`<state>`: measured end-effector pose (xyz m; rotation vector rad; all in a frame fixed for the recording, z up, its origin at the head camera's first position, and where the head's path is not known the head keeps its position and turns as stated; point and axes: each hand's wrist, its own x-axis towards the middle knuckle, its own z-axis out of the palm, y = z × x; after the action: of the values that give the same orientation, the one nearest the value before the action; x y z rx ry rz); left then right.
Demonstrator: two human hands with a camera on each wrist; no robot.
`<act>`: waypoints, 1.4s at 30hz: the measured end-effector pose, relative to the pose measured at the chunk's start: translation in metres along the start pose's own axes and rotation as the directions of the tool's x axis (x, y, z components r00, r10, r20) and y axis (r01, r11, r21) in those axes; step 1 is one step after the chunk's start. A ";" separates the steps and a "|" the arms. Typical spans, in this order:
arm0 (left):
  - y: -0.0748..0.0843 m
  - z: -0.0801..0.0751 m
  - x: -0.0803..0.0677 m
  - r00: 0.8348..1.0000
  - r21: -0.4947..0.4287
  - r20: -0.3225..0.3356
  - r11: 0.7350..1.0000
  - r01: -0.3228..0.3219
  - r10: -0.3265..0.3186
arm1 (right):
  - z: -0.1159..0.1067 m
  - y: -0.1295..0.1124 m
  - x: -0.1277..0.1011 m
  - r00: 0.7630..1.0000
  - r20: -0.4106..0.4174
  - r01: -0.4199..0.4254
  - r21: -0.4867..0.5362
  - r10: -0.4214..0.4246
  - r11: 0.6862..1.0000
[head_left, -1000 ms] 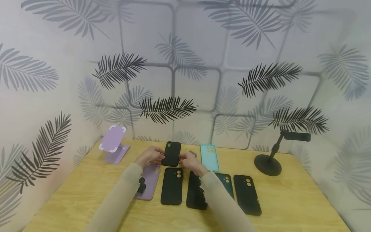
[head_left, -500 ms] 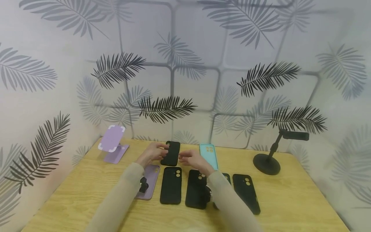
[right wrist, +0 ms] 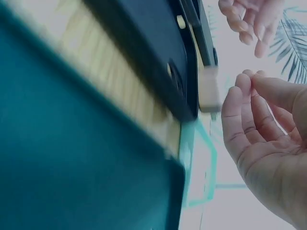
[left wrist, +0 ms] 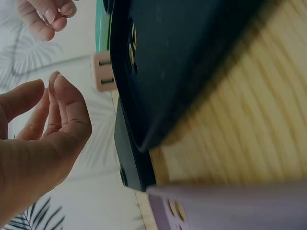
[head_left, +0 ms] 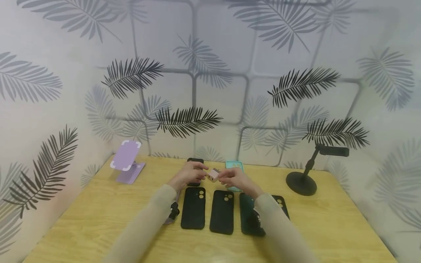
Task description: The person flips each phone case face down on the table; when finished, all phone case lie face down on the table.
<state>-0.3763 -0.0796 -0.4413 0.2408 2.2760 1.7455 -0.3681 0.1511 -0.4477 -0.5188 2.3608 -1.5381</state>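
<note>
- My left hand (head_left: pixel 190 174) is loose. The fingers bend a little and hold nothing.
- My right hand (head_left: pixel 236 178) is loose too, with soft, bent fingers and nothing in it.
- A small pink block (head_left: pixel 213 174) sits right between my two hands. The fingertips of both hands are just beside it. Both wrist views show a thin gap, so I am not holding it.
- The block is boxy with flat sides. One face has two little dark slots (left wrist: pixel 106 72).
- It is at the back of the table (head_left: pixel 98 212), between the far black case (head_left: pixel 195 160) and the mint case (head_left: pixel 234 165).
- The table is pale wood with lines in it.
- Nearer to me, cases lie flat in a row: a black case (head_left: pixel 193 208), a second black case (head_left: pixel 222 212) and a dark teal case (head_left: pixel 247 212). They look smooth and dull, with round corners and camera holes.
- A purple case (left wrist: pixel 225 208) peeks out under my left sleeve.
- A purple stand (head_left: pixel 126 160) is far left. A black stand (head_left: pixel 302 182) with a round foot is far right.
</note>
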 end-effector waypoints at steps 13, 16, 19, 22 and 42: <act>0.011 0.043 0.003 0.994 0.021 0.095 0.998 -0.052 0.049 | -0.047 0.017 -0.021 0.996 -0.080 -0.041 -0.182 0.027 0.982; 0.013 0.052 0.004 0.994 0.048 0.103 0.998 -0.049 0.044 | -0.050 0.021 -0.023 0.995 -0.095 -0.064 -0.237 0.042 0.970; 0.014 0.058 0.006 0.993 0.093 0.107 0.995 -0.048 0.038 | -0.054 0.024 -0.024 0.993 -0.103 -0.077 -0.267 0.052 0.961; 0.016 0.064 0.007 0.994 0.136 0.105 0.990 -0.038 0.023 | -0.056 0.027 -0.026 0.993 -0.100 -0.082 -0.269 0.057 0.960; 0.017 0.077 0.020 0.994 0.176 0.108 0.984 0.017 -0.036 | -0.060 0.035 -0.034 0.996 -0.055 -0.086 -0.259 0.074 0.962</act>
<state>-0.3723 0.0014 -0.4452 0.3310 2.3418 1.4808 -0.3679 0.2280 -0.4544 -0.4423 2.6027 -1.2222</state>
